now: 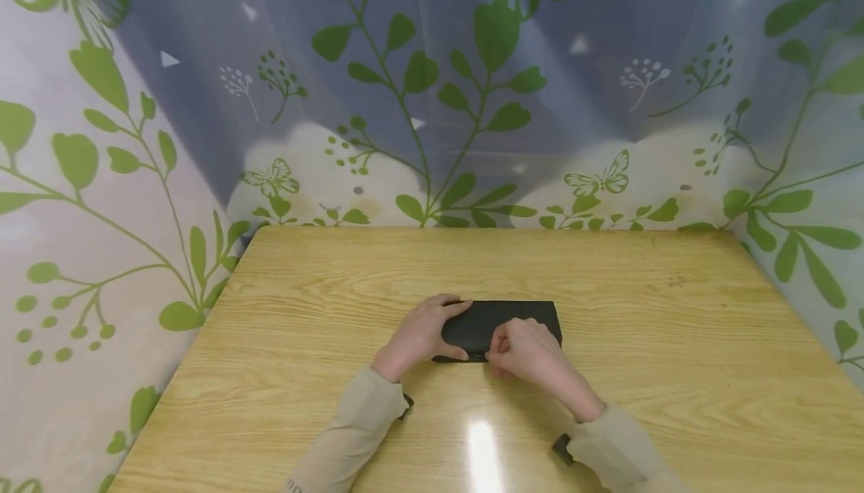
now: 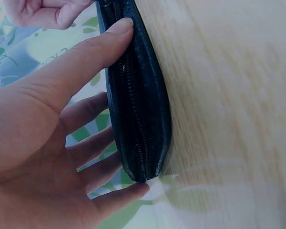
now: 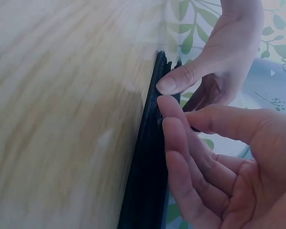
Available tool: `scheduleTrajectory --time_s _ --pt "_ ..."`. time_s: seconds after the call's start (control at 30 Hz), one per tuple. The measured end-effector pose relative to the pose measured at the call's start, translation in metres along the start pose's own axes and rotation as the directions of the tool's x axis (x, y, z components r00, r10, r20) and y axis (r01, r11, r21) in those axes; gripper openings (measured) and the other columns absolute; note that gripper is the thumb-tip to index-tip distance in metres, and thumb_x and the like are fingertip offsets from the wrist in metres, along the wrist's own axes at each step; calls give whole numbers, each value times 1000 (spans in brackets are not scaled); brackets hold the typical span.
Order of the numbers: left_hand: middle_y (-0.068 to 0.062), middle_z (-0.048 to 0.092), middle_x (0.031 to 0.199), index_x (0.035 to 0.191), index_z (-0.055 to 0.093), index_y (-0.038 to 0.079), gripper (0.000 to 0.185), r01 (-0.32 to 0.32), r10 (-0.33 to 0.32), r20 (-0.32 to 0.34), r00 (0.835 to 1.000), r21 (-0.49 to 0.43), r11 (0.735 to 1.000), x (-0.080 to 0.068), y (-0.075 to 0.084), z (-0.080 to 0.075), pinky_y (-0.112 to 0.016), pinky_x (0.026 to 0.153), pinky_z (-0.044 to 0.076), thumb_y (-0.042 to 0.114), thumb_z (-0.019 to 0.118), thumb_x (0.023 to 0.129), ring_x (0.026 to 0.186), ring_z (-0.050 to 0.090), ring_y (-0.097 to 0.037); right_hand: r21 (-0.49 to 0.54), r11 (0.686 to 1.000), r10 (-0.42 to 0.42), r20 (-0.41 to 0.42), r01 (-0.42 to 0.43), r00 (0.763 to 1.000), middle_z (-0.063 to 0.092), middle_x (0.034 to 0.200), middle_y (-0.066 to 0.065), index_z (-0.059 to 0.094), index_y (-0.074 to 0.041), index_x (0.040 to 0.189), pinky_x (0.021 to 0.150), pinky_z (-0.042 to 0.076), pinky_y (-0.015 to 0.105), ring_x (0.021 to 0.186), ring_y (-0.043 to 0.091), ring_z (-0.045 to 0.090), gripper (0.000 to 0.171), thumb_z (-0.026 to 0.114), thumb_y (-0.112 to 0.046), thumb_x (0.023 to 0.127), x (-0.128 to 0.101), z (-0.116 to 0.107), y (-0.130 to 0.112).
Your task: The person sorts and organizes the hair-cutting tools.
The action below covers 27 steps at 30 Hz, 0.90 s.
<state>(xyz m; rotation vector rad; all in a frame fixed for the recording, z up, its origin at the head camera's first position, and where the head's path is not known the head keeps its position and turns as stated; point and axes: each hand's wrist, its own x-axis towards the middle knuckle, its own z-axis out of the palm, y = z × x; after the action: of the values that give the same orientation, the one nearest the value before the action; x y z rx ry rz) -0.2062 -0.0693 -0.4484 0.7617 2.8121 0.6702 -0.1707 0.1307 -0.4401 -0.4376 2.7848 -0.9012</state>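
Pouch (image 1: 502, 320): flat black zip case, lying mid-table (image 1: 675, 343), zipper along the near edge (grained surface in the left wrist view).
Writing: none readable.
Left hand (image 1: 418, 335): grips the pouch's left end, thumb on the zipper edge, fingers over the far side.
Right hand (image 1: 529, 350): pinches at the zipper edge; the puller itself is hidden by fingertips.
Backdrop (image 1: 432, 88): leaf-and-butterfly print sheet.

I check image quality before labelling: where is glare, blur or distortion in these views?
Head view: a bright glare streak on the table near the sleeves, and wide-angle bending at the edges. Left wrist view: wallet zipper fairly sharp, table grain soft. Right wrist view: table grain smeared, fingers clearer.
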Motion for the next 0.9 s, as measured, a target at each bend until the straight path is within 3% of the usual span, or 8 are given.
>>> scheduleTrajectory --time_s 0.23,0.67,0.9 --pt "-13 48 151 149 52 12 85 -7 7 -1 1000 4 1000 1 -1 2 -47 112 41 33 90 76 140 45 -33 18 999 26 25 -26 999 69 61 -9 68 -15 70 53 46 25 52 8 63 20 74 -11 89 4 5 -8" --pt "-13 50 150 148 54 11 84 -11 11 -8 1000 5 1000 2 0 3 -48 112 41 32 91 75 139 46 -33 62 998 -37 58 33 998 71 64 -6 69 -11 78 57 49 26 54 9 66 15 71 -9 92 8 10 -11" --pt "-15 47 152 150 51 11 84 -35 34 12 999 44 998 0 -2 0 -48 112 41 34 89 78 140 45 -35 96 995 -9 158 -6 987 73 72 -4 73 -8 87 56 51 26 58 12 67 13 67 -12 97 9 2 -4"
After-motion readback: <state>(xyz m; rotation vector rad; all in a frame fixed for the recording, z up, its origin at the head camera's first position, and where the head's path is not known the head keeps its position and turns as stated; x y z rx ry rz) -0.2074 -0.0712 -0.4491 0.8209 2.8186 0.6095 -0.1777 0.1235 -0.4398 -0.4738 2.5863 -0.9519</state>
